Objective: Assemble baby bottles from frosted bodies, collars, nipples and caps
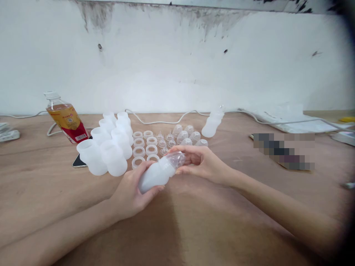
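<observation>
A translucent white baby bottle [155, 175] lies tilted between my hands, its top toward the right. My left hand [133, 190] wraps round the bottle's body. At the other end, my right hand [198, 162] grips the clear dome cap [176, 159] on the bottle's top. Behind my hands are two columns of collar rings [138, 151], several clear nipples [161, 143] and several clear dome caps [183, 137]. Open bottle bodies [113, 157] stand in rows left of the rings. One capped bottle [212, 123] stands farther back on the right.
A drink bottle with a red and yellow label [69, 122] stands at the back left. A phone [79, 161] lies partly behind the bottle bodies. A white cable [166, 123] runs along the wall. A pixelated flat item [283, 151] and a plastic bag [288, 118] lie on the right.
</observation>
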`<state>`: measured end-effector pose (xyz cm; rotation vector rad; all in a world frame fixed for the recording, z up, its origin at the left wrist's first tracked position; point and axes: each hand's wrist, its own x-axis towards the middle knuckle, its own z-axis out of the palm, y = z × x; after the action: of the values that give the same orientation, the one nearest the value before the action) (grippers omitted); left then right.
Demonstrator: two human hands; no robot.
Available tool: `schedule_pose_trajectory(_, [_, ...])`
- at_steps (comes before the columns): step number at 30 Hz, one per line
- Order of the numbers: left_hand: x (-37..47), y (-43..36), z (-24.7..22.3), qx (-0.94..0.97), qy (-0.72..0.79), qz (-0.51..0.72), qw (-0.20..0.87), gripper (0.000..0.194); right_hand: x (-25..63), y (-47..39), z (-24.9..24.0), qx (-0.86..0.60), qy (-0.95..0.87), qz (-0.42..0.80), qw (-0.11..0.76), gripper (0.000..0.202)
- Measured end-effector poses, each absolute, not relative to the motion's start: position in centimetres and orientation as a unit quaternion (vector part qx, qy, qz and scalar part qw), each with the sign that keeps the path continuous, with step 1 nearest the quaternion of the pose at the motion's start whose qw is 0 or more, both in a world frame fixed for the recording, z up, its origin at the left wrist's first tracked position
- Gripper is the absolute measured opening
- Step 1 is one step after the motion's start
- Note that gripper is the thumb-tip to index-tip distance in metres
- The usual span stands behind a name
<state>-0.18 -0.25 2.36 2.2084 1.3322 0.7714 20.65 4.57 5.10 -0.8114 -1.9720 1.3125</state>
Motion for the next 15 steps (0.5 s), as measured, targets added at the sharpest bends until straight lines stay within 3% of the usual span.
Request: schedule_pose_trajectory(15, [-0.39, 0.24, 3.01, 0.795, 0.46, 0.275, 0.282, 0.037, 20.93, 4.86, 5.08, -0.25, -0.798, 0.481, 0.265, 0.041])
